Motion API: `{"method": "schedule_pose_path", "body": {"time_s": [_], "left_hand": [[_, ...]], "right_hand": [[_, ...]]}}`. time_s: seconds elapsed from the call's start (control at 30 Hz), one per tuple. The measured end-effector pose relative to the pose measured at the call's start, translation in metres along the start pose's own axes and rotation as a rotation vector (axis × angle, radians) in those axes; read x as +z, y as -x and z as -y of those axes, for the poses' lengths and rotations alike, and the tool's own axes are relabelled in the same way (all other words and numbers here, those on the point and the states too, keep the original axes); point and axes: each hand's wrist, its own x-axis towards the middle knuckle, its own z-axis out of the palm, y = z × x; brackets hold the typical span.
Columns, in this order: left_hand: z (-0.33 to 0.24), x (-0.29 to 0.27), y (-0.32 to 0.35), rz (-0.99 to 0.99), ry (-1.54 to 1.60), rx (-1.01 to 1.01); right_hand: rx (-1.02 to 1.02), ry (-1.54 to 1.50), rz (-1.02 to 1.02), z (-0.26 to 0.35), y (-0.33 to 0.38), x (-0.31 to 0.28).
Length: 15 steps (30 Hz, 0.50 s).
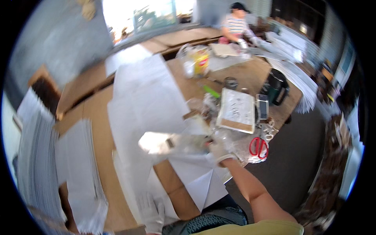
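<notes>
My right hand point(220, 152), in a white glove, is closed round the end of a long, flat, shiny blade-like thing point(172, 143). A bit of red shows by the fingers, and blur hides its exact kind. It reaches leftward over a large white sheet point(147, 105) spread on the table. My left hand point(151, 213), also gloved, lies flat near the table's front edge with fingers stretched out on the white paper. To the right of it, folded white sheets point(197, 184) lie around a strip of bare brown tabletop point(176, 192).
Stacks of white sheets point(78, 156) stand at left. Red-handled scissors point(259, 148), a written-on white board point(237, 109), a phone point(262, 106), a dark kettle point(277, 87) and a plastic bag point(188, 60) crowd the right side. A co-worker point(236, 27) handles sheets at the far end.
</notes>
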Motion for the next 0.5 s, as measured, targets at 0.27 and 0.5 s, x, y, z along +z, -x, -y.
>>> {"method": "schedule_pose_path", "body": {"time_s": [0.27,0.5], "left_hand": [[0.034,0.000,0.027,0.013,0.267,-0.179],[0.098,-0.001,0.036,0.012,0.429,-0.116]], "right_hand": [[0.219,-0.273,0.164,-0.026,0.078,-0.052],[0.117,-0.020,0.413,0.041,0.112,0.025]]}}
